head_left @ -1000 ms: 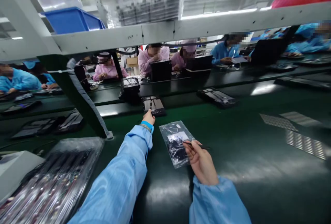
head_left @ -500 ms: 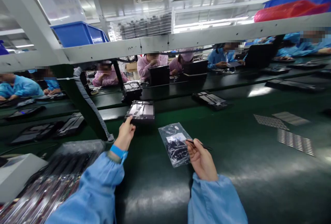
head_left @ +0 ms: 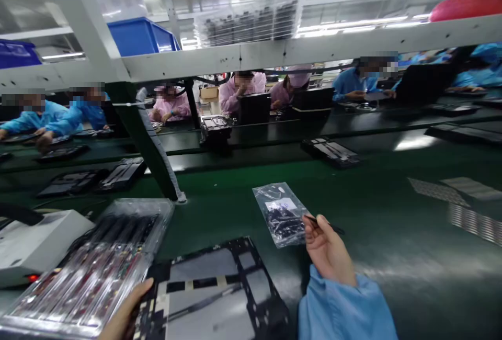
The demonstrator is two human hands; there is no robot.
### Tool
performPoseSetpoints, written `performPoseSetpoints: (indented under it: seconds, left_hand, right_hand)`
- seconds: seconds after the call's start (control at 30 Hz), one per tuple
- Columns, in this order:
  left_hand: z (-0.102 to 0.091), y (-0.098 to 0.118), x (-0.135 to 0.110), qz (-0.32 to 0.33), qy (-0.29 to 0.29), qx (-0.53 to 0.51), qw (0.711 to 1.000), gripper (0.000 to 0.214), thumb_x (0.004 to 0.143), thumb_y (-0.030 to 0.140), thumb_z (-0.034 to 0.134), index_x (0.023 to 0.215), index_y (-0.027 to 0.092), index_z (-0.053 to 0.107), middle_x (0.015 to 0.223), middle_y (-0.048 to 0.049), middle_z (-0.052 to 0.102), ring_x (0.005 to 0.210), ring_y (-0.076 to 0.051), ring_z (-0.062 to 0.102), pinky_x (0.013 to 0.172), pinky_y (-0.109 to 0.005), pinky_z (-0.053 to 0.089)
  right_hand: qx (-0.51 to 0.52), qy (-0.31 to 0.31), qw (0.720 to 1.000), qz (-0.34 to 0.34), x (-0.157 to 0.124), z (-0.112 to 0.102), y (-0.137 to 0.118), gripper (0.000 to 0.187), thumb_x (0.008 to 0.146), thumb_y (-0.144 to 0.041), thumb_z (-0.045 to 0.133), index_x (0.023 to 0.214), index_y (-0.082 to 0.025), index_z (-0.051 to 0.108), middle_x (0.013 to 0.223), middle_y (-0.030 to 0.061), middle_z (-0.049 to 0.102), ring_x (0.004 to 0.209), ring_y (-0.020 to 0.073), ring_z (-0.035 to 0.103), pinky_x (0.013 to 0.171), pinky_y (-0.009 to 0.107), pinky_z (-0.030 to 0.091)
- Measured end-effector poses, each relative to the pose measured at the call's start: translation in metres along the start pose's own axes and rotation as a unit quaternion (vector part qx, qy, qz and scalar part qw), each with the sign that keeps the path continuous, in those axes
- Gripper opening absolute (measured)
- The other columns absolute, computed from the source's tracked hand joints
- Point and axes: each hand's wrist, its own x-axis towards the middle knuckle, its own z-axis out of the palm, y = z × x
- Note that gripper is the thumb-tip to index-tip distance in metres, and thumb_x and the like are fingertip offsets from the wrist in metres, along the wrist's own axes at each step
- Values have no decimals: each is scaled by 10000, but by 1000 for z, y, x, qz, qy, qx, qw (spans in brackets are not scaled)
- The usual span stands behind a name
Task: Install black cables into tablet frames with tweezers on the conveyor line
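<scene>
My left hand (head_left: 127, 308), partly cut off by the lower edge, grips the left side of an open tablet housing (head_left: 212, 298). The housing is black-rimmed with grey panels, dark strips and light tape inside. Between the thumb and fingers of my right hand (head_left: 329, 248) is a thin, dark pair of tweezers (head_left: 334, 229). Just left of those fingers a clear plastic bag (head_left: 280, 214) of small black parts, with a white label, lies flat on the green bench (head_left: 235, 193).
Left of the housing stands a clear plastic tray (head_left: 94, 267) of circuit boards, beside a white box (head_left: 39, 240). A dark post (head_left: 149, 146) rises behind it. More open housings (head_left: 331, 151) sit farther back. Perforated sheets (head_left: 474, 222) lie right. Co-workers (head_left: 241, 91) sit opposite.
My left hand has drawn a tablet housing from the far side of the bench to near my body. The right hand still holds the tweezers by the bag. The camera view has shifted left.
</scene>
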Motion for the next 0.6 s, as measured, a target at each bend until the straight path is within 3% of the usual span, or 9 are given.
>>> performPoseSetpoints:
  seconds: [0.1, 0.23, 0.3, 0.37, 0.47, 0.53, 0.6]
  left_hand:
    - [-5, -6, 5, 4, -9, 18, 1000, 484, 557, 614, 754, 741, 180, 643, 775, -91, 696, 815, -321, 663, 710, -379, 528]
    - [-11, 0, 18, 122, 33, 124, 984, 582, 536, 589, 770, 944, 187, 674, 1123, -94, 665, 1162, -332, 543, 1053, -417, 375]
    - [-9, 5, 17, 168, 39, 143, 975, 627, 538, 570, 765, 1040, 208, 666, 1238, -71, 610, 1270, -297, 454, 1129, -384, 277]
    - [-3, 10, 11, 209, 49, 155, 964, 620, 560, 566, 748, 1068, 220, 669, 1258, -58, 598, 1285, -281, 439, 1124, -358, 286]
    - [10, 21, 1, 245, 54, 151, 956, 559, 618, 580, 720, 1048, 223, 694, 1179, -59, 638, 1137, -259, 556, 1002, -309, 417]
    - [19, 27, -1, 204, 19, 112, 972, 567, 661, 603, 700, 1063, 204, 695, 1059, -75, 675, 807, -187, 628, 816, -286, 496]
    - [29, 30, 2, 145, -37, 26, 988, 593, 682, 616, 692, 1070, 169, 683, 1014, -91, 681, 494, -70, 459, 648, -263, 495]
  right_hand:
    - [-25, -16, 1000, -7, -6, 1, 6, 370, 529, -143, 843, 817, -149, 612, 794, 25, 698, 710, 147, 689, 531, 136, 567]
    - [-78, -29, 996, 16, -17, 12, 22, 461, 467, -194, 889, 821, -153, 597, 772, 29, 696, 673, 159, 688, 491, 140, 551]
    - [-122, -54, 990, 48, -24, 22, 33, 504, 463, -244, 903, 838, -156, 579, 770, 37, 696, 670, 167, 690, 482, 144, 541]
    - [-181, -91, 976, 78, -32, 34, 46, 537, 483, -306, 903, 869, -153, 563, 780, 54, 698, 685, 173, 693, 501, 151, 542]
    - [-281, -153, 943, 97, -42, 52, 66, 562, 541, -386, 874, 937, -141, 558, 798, 74, 701, 732, 180, 697, 556, 175, 554]
    - [-341, -199, 914, 92, -46, 62, 78, 540, 596, -423, 838, 959, -132, 562, 808, 83, 702, 763, 184, 696, 600, 202, 560]
    - [-394, -243, 883, 83, -49, 70, 90, 498, 645, -445, 798, 958, -131, 570, 813, 86, 702, 789, 188, 693, 654, 235, 560]
